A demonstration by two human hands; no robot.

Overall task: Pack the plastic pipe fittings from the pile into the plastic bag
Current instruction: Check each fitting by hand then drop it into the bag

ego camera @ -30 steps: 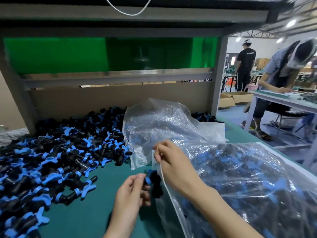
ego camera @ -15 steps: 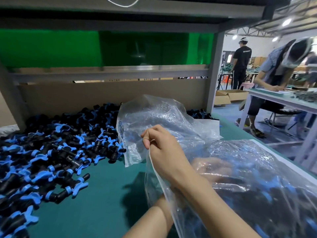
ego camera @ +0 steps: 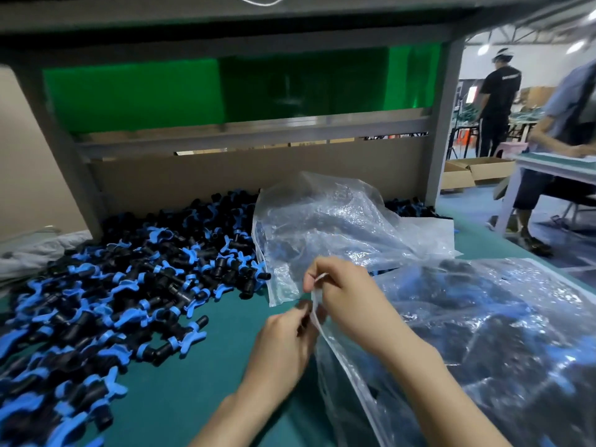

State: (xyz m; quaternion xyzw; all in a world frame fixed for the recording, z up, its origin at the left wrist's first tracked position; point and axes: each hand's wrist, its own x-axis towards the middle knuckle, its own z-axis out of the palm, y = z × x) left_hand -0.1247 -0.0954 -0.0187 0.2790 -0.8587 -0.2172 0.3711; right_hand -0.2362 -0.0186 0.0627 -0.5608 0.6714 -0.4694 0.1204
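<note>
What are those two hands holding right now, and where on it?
The bag, by its open rim: the right hand pinches it higher up, and the left hand appears to pinch it just below.

Only bare tabletop (ego camera: 200,398) was a strip running from the near edge to mid-table, between the fittings pile (ego camera: 129,285) and the filled bag (ego camera: 483,350). Pile blocked the left side back to the cardboard wall (ego camera: 193,179). Filled bag took the near right corner. Crumpled bag (ego camera: 338,227) closed the strip's far end, where left hand (ego camera: 283,337) and right hand (ego camera: 348,298) pinched the filled bag's rim. Shelf frame (ego camera: 225,24) capped headroom at the back edge.
</note>
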